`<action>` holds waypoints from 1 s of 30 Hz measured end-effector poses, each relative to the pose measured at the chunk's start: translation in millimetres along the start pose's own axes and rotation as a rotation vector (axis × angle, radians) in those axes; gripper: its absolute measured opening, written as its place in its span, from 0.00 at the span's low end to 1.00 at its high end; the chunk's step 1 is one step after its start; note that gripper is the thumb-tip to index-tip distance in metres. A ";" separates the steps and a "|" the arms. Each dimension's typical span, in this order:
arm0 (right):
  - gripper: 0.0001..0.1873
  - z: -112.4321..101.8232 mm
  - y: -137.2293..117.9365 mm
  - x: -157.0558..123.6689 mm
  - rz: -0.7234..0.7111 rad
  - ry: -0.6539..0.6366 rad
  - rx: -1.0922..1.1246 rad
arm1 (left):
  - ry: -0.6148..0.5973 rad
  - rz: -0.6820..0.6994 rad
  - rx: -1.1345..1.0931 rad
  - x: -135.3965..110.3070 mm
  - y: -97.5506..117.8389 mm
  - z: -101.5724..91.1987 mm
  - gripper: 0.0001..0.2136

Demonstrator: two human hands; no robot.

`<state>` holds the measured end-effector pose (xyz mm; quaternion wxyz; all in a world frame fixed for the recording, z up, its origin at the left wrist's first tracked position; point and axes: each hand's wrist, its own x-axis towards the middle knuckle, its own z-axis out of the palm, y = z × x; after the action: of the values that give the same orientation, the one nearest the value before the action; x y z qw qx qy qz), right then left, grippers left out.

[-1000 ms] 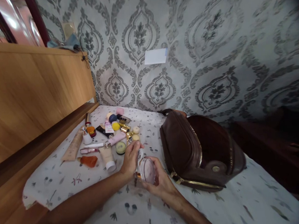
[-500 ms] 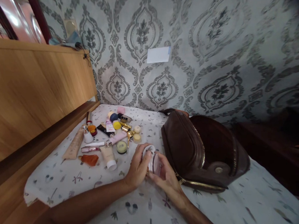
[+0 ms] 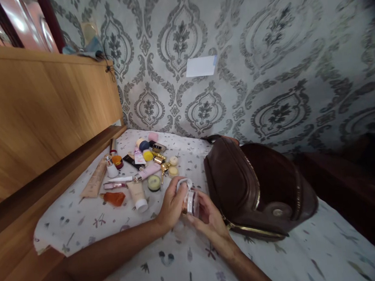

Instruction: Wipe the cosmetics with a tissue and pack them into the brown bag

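Note:
In front of me my right hand is closed around a small clear jar, which is tilted. My left hand grips a bunched white cloth and presses it against the jar. The cloth is partly hidden by my left fingers and thumb. Left of my hands lie a cream tube with a white cap, an orange item and a pale green round jar. To the right sits a brown bag, unzipped, its inside dark.
More cosmetics cover the sheet further back, among them a long beige tube, a pink tube, a white bottle and a yellow lid. A wooden panel borders the left. Patterned wallpaper rises behind.
The jar has turned a little between my hands, showing more of its side. The cloth and my fingers have shifted slightly. The whole view has moved a little.

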<state>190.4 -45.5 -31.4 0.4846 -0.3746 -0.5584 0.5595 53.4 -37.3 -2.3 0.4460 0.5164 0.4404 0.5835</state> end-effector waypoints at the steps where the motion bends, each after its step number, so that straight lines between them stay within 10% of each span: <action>1: 0.41 0.2 -0.6 -0.4 0.004 0.010 0.026 | 0.024 -0.012 -0.003 0.7 -1.1 0.0 0.17; 30: 0.34 0.7 -1.3 2.6 0.006 0.168 0.211 | -0.082 0.119 0.091 0.8 -3.0 -1.2 0.14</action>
<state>189.2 -43.3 -29.8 0.5647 -0.3689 -0.4529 0.5830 52.3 -35.9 -5.1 0.4044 0.5848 0.4163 0.5667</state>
